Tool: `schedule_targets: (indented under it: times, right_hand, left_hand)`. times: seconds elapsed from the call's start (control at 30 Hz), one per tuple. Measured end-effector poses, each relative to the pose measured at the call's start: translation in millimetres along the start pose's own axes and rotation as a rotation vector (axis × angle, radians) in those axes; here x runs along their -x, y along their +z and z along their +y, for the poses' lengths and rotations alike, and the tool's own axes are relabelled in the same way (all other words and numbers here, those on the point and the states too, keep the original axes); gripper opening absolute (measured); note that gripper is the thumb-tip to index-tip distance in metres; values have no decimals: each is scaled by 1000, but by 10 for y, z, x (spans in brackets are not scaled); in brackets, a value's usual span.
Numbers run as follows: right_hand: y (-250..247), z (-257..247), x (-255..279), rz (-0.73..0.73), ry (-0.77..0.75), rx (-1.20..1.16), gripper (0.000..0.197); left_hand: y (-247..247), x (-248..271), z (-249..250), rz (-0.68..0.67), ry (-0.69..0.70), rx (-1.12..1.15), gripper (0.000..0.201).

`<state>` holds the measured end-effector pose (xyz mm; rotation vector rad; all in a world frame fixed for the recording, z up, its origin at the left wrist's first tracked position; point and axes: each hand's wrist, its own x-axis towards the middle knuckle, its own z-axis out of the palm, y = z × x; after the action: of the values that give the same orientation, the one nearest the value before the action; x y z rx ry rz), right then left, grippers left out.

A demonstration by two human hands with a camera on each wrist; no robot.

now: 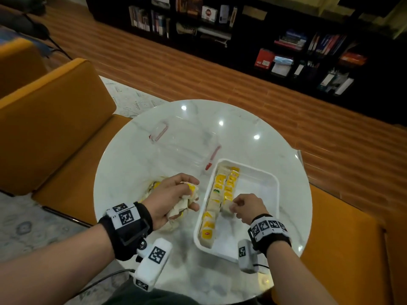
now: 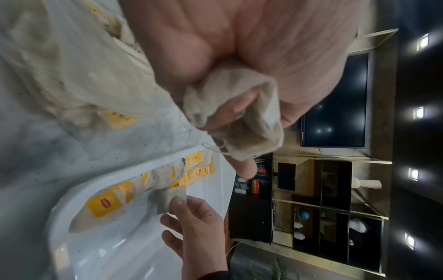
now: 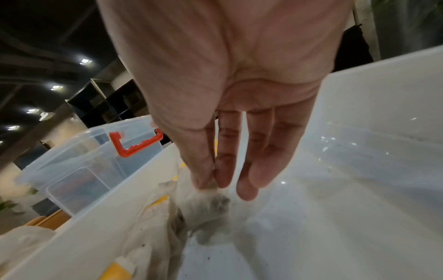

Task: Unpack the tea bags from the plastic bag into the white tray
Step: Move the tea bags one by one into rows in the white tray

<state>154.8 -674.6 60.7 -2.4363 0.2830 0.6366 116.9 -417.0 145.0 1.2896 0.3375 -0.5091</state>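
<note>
The white tray (image 1: 262, 179) sits on the round marble table, right of centre, with two rows of yellow-tagged tea bags (image 1: 220, 190) along its left side. My right hand (image 1: 239, 205) is over the tray and pinches one tea bag (image 3: 210, 200) between thumb and forefinger at the near end of the second row. My left hand (image 1: 176, 194) hovers left of the tray and grips a bunch of tea bags (image 2: 242, 113). Beneath and behind it lies the plastic bag (image 2: 72, 72) with more tea bags inside.
A clear plastic box (image 1: 182, 142) with red clips stands behind the tray, near the table's middle. Orange seats (image 1: 55, 119) flank the table on the left and right. A dark bookshelf (image 1: 286, 40) runs along the far wall.
</note>
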Motion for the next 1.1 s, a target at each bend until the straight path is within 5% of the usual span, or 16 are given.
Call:
schedule_targets:
  times: [0.37, 0.57, 0.77, 0.93, 1.1]
  right_hand:
    - [-45, 12, 75, 8, -67, 3, 11]
    - [-41, 16, 104, -244, -24, 18, 2]
    - [110, -29, -131, 3, 70, -61, 11]
    - [153, -35, -188, 41, 112, -52, 7]
    - [131, 35, -158, 67, 120, 47, 35]
  left_hand:
    - [-184, -82, 130, 27, 60, 92, 29]
    - [-156, -75, 191, 24, 73, 88, 30]
    - [-150, -3, 174, 28, 62, 87, 30]
    - [-206, 56, 135, 44, 43, 108, 30]
    - [-187, 100, 156, 30, 34, 80, 28]
